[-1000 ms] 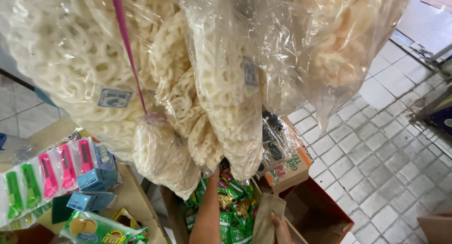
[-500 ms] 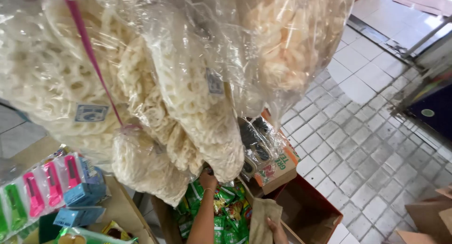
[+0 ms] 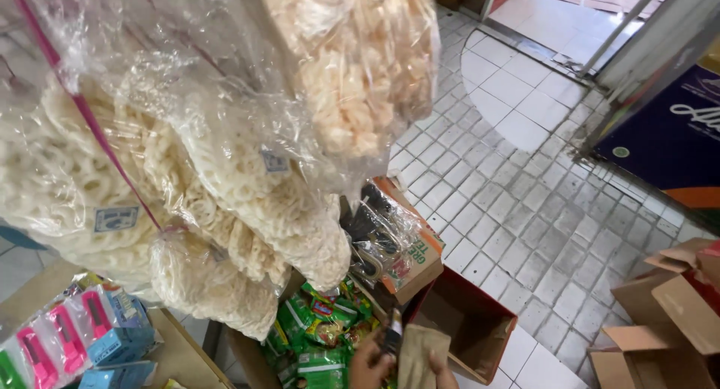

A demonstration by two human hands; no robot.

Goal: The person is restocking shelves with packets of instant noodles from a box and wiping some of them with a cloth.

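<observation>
Head view, only view. Both hands sit at the very bottom edge, mostly cut off by the frame. Left hand (image 3: 369, 365) is next to a small dark object (image 3: 391, 336) that stands upright just above it, over the green snack packets (image 3: 319, 336); fingers seem curled round its lower end but the contact is partly hidden, so the grip on it looks closed, not fully sure. Right hand (image 3: 444, 375) shows only a sliver of fingers behind a brown paper bag (image 3: 420, 355), which it holds from the right side; grip closed on the bag as far as visible. The bag stands upright between the two hands, mouth up, touching or nearly touching the dark object.

Progress, judged from layout only: the bag is up and held and the dark object is at its mouth, not yet clearly inside. Cannot tell whether the bag already holds anything. The snack packets lie untouched in their box below the hands.

Surroundings: large clear bags of white crackers (image 3: 187, 179) hang overhead and fill the left and centre, one with paler orange crackers (image 3: 352, 66) top centre, pink string (image 3: 90, 119) running down across them. A carton with plastic-wrapped goods (image 3: 397, 246) sits just above the hands. An open red-brown cardboard box (image 3: 465, 321) is on the tiled floor (image 3: 525, 194) to the right. Pink and blue blister packs (image 3: 82, 336) lie on the counter (image 3: 180, 355) bottom left. More cardboard (image 3: 667, 314) far right.
</observation>
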